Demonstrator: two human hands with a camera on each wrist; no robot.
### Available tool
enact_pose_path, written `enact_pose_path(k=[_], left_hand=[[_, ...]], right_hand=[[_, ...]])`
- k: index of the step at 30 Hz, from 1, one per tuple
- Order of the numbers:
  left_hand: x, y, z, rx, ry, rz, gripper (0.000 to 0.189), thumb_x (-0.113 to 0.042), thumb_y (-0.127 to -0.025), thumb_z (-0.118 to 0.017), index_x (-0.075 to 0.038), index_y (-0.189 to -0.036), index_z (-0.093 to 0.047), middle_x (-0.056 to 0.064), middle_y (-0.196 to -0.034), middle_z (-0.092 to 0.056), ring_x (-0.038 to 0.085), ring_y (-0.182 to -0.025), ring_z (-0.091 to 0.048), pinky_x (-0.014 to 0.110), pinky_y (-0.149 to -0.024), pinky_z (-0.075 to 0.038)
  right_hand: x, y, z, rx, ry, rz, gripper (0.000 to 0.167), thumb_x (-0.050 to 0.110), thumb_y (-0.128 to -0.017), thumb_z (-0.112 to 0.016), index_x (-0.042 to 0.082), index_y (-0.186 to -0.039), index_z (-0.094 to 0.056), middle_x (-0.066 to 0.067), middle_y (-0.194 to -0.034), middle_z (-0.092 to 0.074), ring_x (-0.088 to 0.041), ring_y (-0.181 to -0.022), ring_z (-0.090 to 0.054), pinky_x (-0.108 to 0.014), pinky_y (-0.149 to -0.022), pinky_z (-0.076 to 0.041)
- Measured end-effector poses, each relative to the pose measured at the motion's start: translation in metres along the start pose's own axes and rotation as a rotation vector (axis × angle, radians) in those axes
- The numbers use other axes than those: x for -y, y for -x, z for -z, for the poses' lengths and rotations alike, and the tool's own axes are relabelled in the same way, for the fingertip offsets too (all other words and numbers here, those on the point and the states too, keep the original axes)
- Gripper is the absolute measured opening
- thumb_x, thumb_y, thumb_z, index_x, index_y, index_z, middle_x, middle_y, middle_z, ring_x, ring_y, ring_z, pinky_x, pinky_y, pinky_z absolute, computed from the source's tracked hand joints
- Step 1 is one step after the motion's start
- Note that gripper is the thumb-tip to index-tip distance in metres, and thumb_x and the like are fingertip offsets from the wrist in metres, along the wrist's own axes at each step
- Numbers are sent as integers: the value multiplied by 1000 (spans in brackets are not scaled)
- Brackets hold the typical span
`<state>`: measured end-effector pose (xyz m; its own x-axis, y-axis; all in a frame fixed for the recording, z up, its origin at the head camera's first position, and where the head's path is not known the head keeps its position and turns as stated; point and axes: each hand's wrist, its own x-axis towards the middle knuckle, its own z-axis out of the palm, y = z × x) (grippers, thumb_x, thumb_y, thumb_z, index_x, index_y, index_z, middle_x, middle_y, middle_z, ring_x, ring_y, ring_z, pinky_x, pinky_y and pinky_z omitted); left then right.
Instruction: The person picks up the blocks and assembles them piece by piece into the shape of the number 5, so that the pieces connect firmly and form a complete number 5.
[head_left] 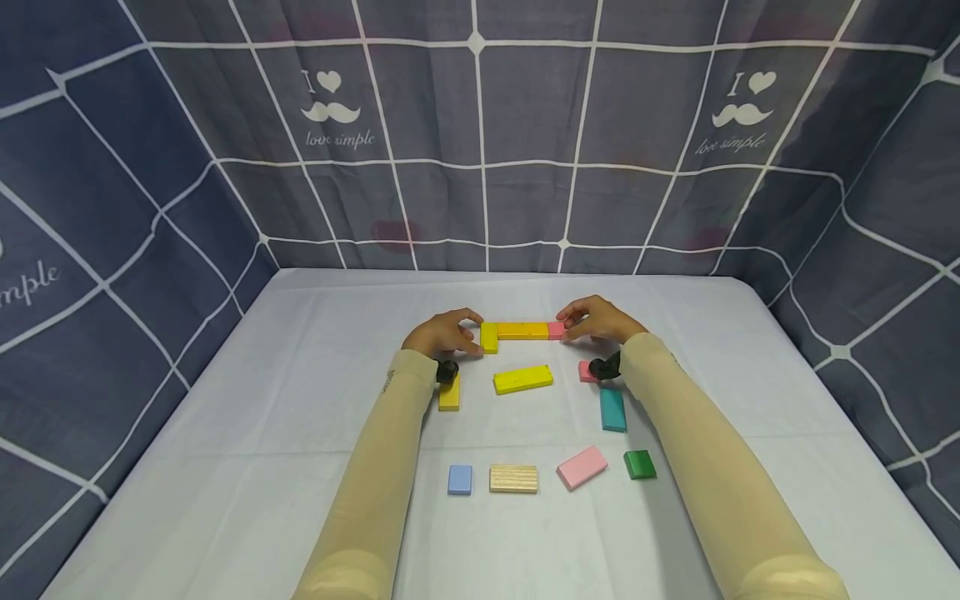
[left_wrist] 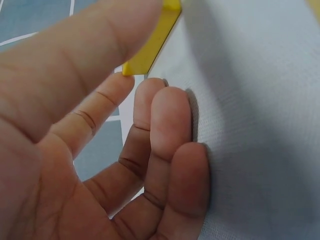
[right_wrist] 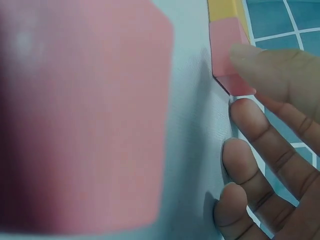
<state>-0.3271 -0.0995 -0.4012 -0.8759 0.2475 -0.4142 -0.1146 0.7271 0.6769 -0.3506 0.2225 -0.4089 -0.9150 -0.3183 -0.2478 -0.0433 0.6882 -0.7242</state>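
Note:
At the back of the white table, a row is formed by an upright yellow block [head_left: 489, 338], a longer orange-yellow block [head_left: 522, 331] and a small pink block [head_left: 555, 331], touching end to end. My left hand [head_left: 444, 333] has thumb and index finger at the yellow block's two ends, pinching it. On the row's right end, my right hand [head_left: 600, 319] pinches the pink block between thumb and index finger. The other fingers of both hands rest near the cloth. In the right wrist view, the thumb overlaps part of the pink block [right_wrist: 225, 45].
Nearer lie a yellow block [head_left: 522, 379], another yellow block [head_left: 449, 395] by the left wrist, a pink one [head_left: 587, 372] partly behind the right wrist camera, and teal [head_left: 612, 410], green [head_left: 640, 464], light pink [head_left: 582, 467], ridged wooden [head_left: 513, 478] and blue [head_left: 460, 480] blocks.

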Motion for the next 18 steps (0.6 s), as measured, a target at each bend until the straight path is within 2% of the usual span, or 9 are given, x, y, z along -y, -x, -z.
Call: enact_pose_path(k=[4, 8, 13, 18], left_hand=[[2, -1, 1, 5, 35, 4, 67, -17, -92, -88, -21, -152, -58, 13, -139, -64, 26, -111, -56, 41, -105, -48], [4, 0, 2, 26, 55, -8, 70, -18, -93, -87, -19, -155, -55, 14, -137, -63, 26, -110, -55, 38, -102, -49], [7, 1, 7, 65, 74, -43, 70, -22, -98, -82, -17, -159, -49, 14, -129, -64, 23, -103, -56, 31, -91, -49], [10, 2, 10, 70, 78, -57, 60, -29, -103, -76, -17, -157, -52, 14, -130, -65, 22, -98, -59, 28, -83, -50]], right_hand=[[2, 4, 0, -3, -19, 15, 49, 10, -98, -78, -3, -143, -64, -18, -123, -66, -26, -102, -54, -33, -81, -51], [2, 9, 1, -12, -38, 15, 50, 13, -102, -75, -3, -147, -61, -19, -126, -64, -26, -102, -56, -35, -87, -54], [0, 13, 1, -20, -67, 12, 47, 17, -106, -70, -1, -148, -61, -21, -132, -62, -30, -109, -58, -39, -97, -54], [-2, 17, 1, -38, -86, 41, 42, 17, -108, -66, -1, -147, -62, -21, -134, -63, -32, -111, -60, -37, -95, -56]])
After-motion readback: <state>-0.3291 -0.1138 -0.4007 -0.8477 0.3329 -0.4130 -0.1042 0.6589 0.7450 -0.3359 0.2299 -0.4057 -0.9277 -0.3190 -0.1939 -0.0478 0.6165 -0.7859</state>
